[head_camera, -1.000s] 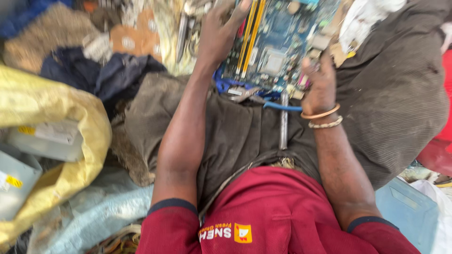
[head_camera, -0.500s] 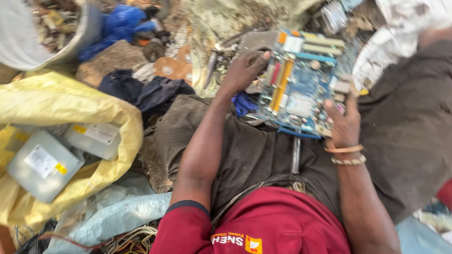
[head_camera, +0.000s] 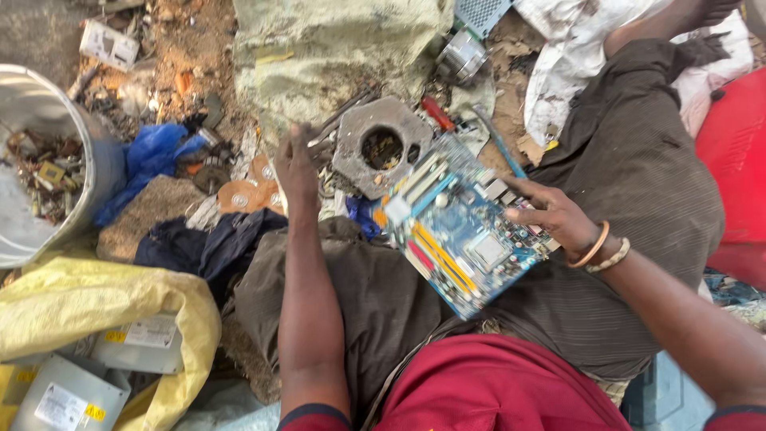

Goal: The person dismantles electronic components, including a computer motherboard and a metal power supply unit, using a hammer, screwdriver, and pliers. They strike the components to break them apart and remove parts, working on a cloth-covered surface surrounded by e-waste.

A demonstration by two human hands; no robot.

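I see the board [head_camera: 459, 231], a blue circuit board, roughly rectangular, held tilted above my lap with one corner pointing down toward me. Its face is turned up to the camera. Yellow and orange slots run in parallel along its lower left part, pale slots lie near the upper left, a square grey socket sits toward the lower right, and small metal ports line the right edge. My right hand [head_camera: 554, 217] grips that right edge, fingers over the ports.
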